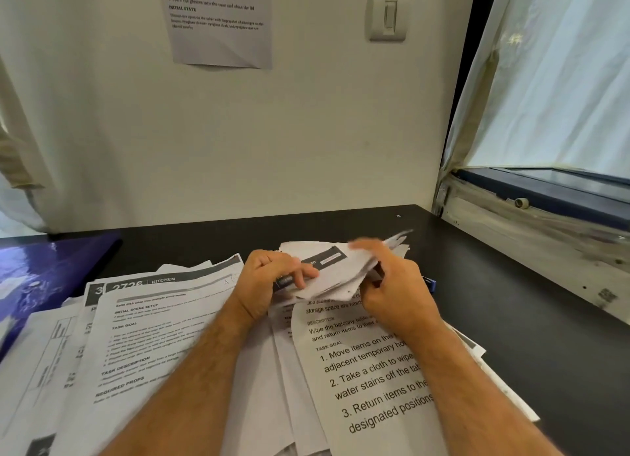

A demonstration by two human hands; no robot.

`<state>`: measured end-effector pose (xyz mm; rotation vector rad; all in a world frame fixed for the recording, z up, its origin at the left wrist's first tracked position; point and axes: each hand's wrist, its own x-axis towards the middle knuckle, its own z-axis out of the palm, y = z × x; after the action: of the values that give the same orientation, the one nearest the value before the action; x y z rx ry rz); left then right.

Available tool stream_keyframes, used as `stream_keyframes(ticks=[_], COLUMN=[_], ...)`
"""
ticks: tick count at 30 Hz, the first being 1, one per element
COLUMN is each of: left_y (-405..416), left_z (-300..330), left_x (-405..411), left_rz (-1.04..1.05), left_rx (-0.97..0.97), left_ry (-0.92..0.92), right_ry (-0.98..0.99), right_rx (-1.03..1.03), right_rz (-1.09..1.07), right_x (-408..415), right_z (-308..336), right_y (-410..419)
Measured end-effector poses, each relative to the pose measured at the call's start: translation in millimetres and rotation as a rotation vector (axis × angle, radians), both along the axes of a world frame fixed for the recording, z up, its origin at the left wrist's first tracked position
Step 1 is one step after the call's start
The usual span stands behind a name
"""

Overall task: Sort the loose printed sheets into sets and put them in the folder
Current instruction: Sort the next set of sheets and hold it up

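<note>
Loose printed sheets lie in an untidy spread (pixel 153 329) across the near part of the black desk (pixel 494 305). A smaller bundle of sheets (pixel 335 268), with a dark header bar on its top page, is lifted at the far end of the right-hand pile. My left hand (pixel 269 281) grips this bundle's left edge, thumb and fingers pinched on it. My right hand (pixel 392 281) holds its right side, fingers curled over the top. A blue glossy folder (pixel 44 268) lies flat at the desk's left edge, partly under the sheets.
A white wall stands right behind the desk with a taped printed notice (pixel 218 22) and a light switch (pixel 388 17). A window with a dark frame and worn sill (pixel 531 230) borders the desk on the right. A small blue object (pixel 430 282) peeks out beside my right hand.
</note>
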<state>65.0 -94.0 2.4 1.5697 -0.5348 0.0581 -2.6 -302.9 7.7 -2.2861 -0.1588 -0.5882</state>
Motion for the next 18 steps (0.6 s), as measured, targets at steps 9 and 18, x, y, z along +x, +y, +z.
stream_keyframes(ticks=[9, 18], left_y=[2.8, 1.0], left_z=[-15.6, -9.7], left_x=[28.0, 25.8], left_rz=[0.513, 0.499], left_rx=[1.268, 1.143], left_ry=[-0.085, -0.051], right_ry=[0.046, 0.020], right_rx=[-0.013, -0.028], right_rz=[-0.026, -0.007], right_x=[-0.4, 2.9], right_z=[-0.2, -2.8], right_y=[-8.3, -12.4])
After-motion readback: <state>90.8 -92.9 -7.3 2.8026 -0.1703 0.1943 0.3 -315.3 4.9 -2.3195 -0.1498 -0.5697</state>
